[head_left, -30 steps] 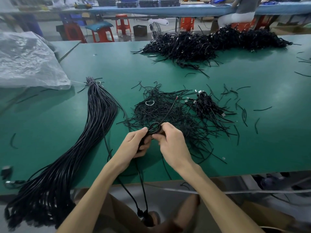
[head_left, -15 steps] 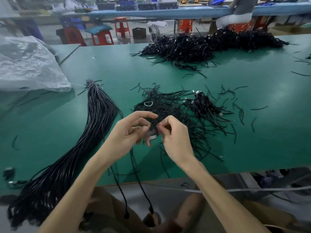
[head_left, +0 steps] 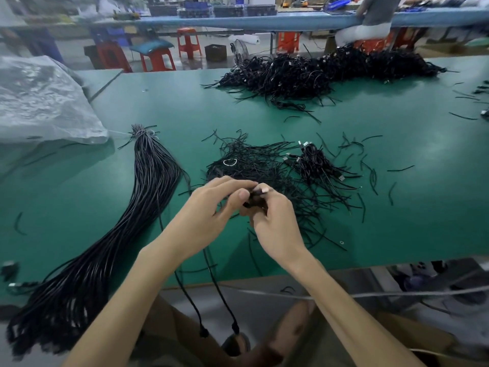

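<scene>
My left hand (head_left: 211,207) and my right hand (head_left: 275,221) meet above the near part of the green table (head_left: 79,207), both pinching a folded black cable (head_left: 254,200) between their fingertips. Two strands of that cable (head_left: 211,282) hang down from my hands, past the table's front edge, ending in plugs near my lap. A heap of short black ties (head_left: 254,165) lies just beyond my hands. A small bunch of wound cables (head_left: 315,162) with silver plugs sits to its right.
A long thick bundle of black cables (head_left: 119,221) runs along the left side and droops over the front edge. A large pile of coiled cables (head_left: 317,72) lies at the far side. A clear plastic bag (head_left: 39,102) sits far left. Loose ties (head_left: 370,176) lie scattered at the right.
My hands have risen and moved slightly away from me, over the near edge of the tie heap. The hanging strands are shorter; the cable is gathered tighter between my fingers.
</scene>
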`<action>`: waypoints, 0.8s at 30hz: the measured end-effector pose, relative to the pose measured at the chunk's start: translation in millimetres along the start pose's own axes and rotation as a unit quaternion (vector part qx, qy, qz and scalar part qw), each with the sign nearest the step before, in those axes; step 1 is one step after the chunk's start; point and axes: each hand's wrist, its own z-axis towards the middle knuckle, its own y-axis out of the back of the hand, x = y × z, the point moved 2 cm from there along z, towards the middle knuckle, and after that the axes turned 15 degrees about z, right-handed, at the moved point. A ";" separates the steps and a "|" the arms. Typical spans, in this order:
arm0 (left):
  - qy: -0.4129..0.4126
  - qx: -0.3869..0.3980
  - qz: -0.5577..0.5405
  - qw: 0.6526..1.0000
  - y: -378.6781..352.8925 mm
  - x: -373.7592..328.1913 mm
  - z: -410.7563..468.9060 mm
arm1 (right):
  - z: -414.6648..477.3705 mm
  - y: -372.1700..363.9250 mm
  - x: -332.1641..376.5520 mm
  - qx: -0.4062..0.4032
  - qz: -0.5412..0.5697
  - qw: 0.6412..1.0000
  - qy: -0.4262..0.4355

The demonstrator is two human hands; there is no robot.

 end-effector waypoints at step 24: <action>0.042 0.101 -0.147 0.983 11.3 -14.6 1.8 | -5.1 -3.6 -14.8 -0.070 -0.073 0.992 0.070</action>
